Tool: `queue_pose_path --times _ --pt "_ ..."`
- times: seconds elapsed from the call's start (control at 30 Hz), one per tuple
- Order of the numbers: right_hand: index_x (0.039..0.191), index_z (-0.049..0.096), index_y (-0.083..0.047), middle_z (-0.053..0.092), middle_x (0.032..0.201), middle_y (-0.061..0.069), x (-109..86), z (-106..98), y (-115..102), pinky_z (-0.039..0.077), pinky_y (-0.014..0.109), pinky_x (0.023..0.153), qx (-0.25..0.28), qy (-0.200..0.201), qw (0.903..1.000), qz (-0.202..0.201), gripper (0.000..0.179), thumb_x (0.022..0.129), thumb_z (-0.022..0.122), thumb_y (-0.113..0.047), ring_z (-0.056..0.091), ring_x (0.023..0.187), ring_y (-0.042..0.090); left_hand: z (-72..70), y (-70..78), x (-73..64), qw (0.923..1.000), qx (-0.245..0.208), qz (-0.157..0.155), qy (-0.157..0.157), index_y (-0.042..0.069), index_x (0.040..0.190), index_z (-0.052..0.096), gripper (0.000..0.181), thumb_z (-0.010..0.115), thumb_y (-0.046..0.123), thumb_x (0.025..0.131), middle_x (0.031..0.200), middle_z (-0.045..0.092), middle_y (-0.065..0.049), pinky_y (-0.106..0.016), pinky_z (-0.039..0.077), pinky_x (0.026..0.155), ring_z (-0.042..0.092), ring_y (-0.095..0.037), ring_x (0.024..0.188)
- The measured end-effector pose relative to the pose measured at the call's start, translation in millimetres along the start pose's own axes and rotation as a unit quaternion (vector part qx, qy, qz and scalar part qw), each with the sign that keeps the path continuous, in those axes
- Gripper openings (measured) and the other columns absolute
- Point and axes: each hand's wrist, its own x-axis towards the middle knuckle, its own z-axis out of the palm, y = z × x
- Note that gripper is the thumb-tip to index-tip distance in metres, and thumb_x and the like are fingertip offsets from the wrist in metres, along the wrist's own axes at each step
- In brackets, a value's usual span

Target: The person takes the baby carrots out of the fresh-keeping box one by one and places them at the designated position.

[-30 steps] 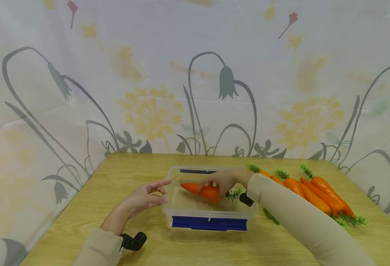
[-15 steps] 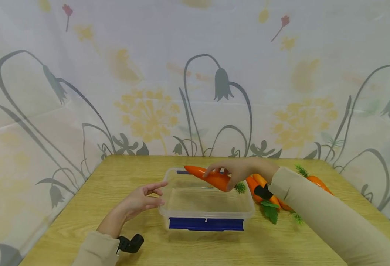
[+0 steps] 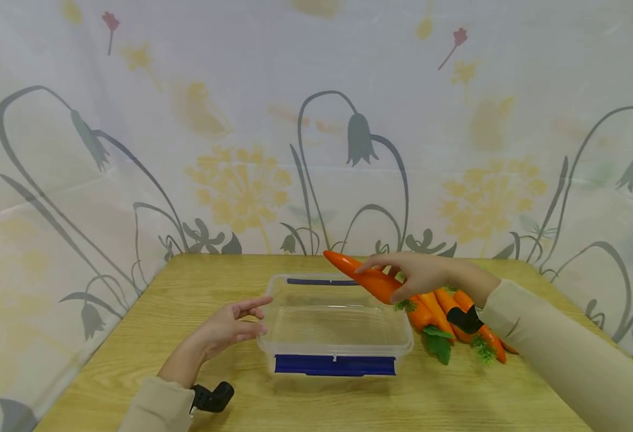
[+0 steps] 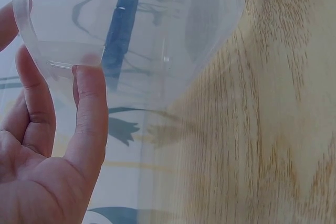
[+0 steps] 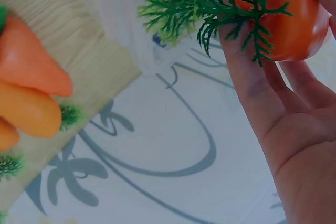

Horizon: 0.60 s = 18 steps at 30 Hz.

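Note:
My right hand (image 3: 421,275) grips an orange carrot (image 3: 371,281) with a green leafy top, its tip tilted up to the left. The carrot hangs in the air over the back right part of a clear plastic box (image 3: 335,349) with blue clips. In the right wrist view, the fingers support the carrot's thick end (image 5: 304,22) beside its feathery greens (image 5: 210,11). At the box's left side, my left hand (image 3: 224,329) touches rim and wall with extended fingers and thumb. The left wrist view shows the thumb (image 4: 90,111) against the clear wall.
Several more carrots (image 3: 436,317) lie in a pile to the right of the box, partly behind the right wrist. A flat green leaf (image 3: 438,348) is at the pile's near end. The wooden table (image 3: 348,405) meets a flower-printed cloth (image 3: 240,120) at the back.
My right hand has lifted the carrot up out of the box and carried it right and back. More of the box's inside now shows. The left hand stays at the rim.

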Motion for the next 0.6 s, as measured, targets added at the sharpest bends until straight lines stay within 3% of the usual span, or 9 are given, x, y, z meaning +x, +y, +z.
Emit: queue_pose_path --times 0.4,0.6 --pt "0.134 0.046 -0.017 0.045 0.128 0.015 -47.7 1 17 0.05 0.034 0.07 0.009 0.085 0.9944 0.063 0.057 0.082 0.068 -0.007 0.05 0.1 0.029 -0.9 -0.7 -0.1 1.0 0.005 0.002 -0.004 -0.001 0.144 0.031 0.066 0.063 -0.001 0.086 0.105 0.043 -0.012 -0.033 0.044 0.08 0.049 -0.018 0.091" --pt "0.133 0.048 -0.016 0.048 0.123 0.015 -72.9 3 32 0.048 0.037 0.074 -0.01 0.134 0.9862 0.096 0.056 0.082 0.071 -0.013 0.051 0.101 0.03 -0.9 -1.5 1.2 0.9999 0.009 0.004 -0.005 -0.001 0.144 0.031 0.067 0.065 0.002 0.086 0.105 0.043 -0.013 -0.034 0.044 0.08 0.049 -0.02 0.093"
